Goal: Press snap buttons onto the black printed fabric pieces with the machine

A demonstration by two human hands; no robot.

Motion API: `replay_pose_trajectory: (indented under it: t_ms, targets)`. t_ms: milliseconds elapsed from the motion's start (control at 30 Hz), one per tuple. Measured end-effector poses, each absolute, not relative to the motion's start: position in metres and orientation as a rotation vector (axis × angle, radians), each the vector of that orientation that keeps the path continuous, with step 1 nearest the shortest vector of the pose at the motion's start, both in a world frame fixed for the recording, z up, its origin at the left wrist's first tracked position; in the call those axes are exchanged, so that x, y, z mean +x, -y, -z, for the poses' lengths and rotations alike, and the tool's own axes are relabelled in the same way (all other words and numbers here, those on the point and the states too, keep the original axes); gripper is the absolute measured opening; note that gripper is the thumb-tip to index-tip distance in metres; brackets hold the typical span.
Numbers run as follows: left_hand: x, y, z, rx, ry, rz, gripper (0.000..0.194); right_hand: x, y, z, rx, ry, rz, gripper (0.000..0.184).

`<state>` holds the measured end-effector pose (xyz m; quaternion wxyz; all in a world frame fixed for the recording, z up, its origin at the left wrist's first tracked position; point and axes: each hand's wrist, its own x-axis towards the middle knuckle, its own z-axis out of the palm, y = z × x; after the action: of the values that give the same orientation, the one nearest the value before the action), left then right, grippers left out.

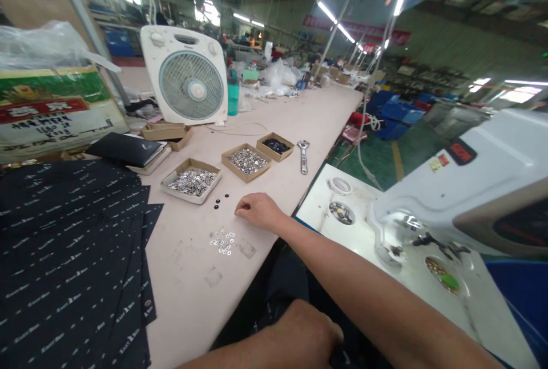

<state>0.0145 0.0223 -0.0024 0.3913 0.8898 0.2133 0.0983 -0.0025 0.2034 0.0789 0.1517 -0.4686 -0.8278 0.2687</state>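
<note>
My right hand [259, 210] is over the table with thumb and fingertips pinched together; whatever may be between them is too small to make out. Just left of it lie 3 small black snap caps [217, 201]. Nearer me is a loose scatter of silver rings [222, 242]. My left hand [303, 329] is low at the table's front edge, its fingers curled around dark cloth [285, 283] and partly hidden. Behind the caps stand a box of silver snap parts [192, 181], a second box of metal parts [247, 162] and a box of black parts [275, 145].
Dark printed fabric pieces [72, 266] are stacked at left, near a black notebook [124, 149]. A white fan [188, 75] and teal bottle [233, 95] stand farther back. An adjustable wrench [303, 157] lies near the table edge. A white press machine [475, 181] is on the right.
</note>
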Motion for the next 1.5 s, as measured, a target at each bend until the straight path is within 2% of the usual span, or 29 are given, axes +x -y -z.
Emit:
replay_pose_trajectory:
  t_ms: [200, 367, 500, 567, 867, 1000, 1500]
  targets:
    - [0.002, -0.015, -0.028, 2.524, -0.646, -0.181, 0.02, 0.11, -0.102, -0.102, -1.47, 1.977, -1.046, 0.009]
    - [0.004, 0.007, -0.023, 2.754, -0.526, -0.267, 0.019, 0.187, 0.02, -0.066, -1.734, 1.435, -1.136, 0.01]
    - [0.009, 0.03, -0.02, 2.837, -0.364, -0.44, 0.026, 0.203, 0.091, -0.045, -1.716, 1.129, -1.258, 0.012]
    - [0.013, 0.04, -0.023, 2.837, -0.301, -0.514, 0.022, 0.207, 0.112, -0.045, -1.698, 1.097, -1.26, 0.011]
    - [0.023, 0.06, -0.064, 2.851, -0.246, -0.689, 0.022, 0.227, 0.141, -0.069, -1.551, 1.399, -0.997, 0.006]
    - [0.023, 0.064, -0.075, 2.831, -0.257, -0.711, 0.02, 0.231, 0.146, -0.07, -1.497, 1.444, -1.014, 0.006]
    - [0.021, 0.064, -0.078, 2.807, -0.226, -0.676, 0.02, 0.234, 0.148, -0.069, -1.383, 1.748, -0.976, 0.015]
